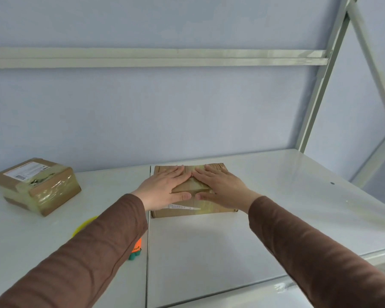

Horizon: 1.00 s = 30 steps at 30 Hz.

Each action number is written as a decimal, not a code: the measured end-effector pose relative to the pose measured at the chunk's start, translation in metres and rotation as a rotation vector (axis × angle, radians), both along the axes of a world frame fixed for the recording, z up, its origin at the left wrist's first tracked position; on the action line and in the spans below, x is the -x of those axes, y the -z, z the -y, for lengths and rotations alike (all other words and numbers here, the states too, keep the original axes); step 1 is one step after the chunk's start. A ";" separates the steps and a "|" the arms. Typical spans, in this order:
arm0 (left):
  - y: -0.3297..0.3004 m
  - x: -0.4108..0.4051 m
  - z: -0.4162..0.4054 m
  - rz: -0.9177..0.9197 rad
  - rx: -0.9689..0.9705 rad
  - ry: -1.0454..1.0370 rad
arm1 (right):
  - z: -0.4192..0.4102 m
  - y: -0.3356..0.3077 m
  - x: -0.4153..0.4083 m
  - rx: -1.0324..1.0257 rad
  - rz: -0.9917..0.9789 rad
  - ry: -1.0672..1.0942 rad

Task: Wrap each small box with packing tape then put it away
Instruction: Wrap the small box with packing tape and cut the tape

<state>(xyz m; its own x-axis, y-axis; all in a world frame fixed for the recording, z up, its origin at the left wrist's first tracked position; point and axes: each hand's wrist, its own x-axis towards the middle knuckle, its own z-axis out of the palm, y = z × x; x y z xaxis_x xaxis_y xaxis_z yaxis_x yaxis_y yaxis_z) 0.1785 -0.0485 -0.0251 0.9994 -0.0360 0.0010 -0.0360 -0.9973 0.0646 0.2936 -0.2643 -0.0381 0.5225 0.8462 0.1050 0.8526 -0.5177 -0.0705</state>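
Here, box (193, 192): on the white shelf (276, 207), close to the blue wall.
Left hand (165, 190): flat on the box top, fingers straight, thumb over its near edge.
Right hand (220, 190): same, pressing flat beside the left.
Taped box (35, 185): well left of the box.
Tape dispenser (136, 250): nearer than the box, half hidden under the left sleeve.

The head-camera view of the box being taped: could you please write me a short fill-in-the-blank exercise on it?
1. Both hands, left hand and right hand, lie flat on top of the cardboard ____ in the middle of the table.
2. A second taped box with a shipping label sits to the person's ____.
3. Both sleeves are ____ in colour.
4. The orange and green object is partly hidden under the ____ forearm.

Missing words: box; left; brown; left
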 end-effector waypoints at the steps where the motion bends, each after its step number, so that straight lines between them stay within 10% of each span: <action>1: 0.000 -0.001 0.000 -0.001 0.002 -0.004 | -0.001 0.002 -0.002 -0.004 0.007 0.006; 6: -0.002 0.000 0.002 -0.020 0.068 -0.011 | -0.002 0.000 -0.001 -0.006 -0.027 -0.001; 13: -0.003 0.020 -0.026 0.213 1.186 -0.490 | 0.033 -0.019 -0.009 -0.758 -0.792 0.290; 17: 0.010 0.028 -0.026 0.026 1.344 -0.607 | 0.046 -0.003 -0.008 -0.601 -0.999 0.468; 24: -0.001 0.032 -0.006 0.393 1.714 -0.471 | 0.052 0.000 -0.004 -1.044 -1.058 0.402; 30: 0.006 0.031 0.007 0.398 1.559 -0.562 | 0.053 0.007 -0.002 -1.069 -1.010 0.464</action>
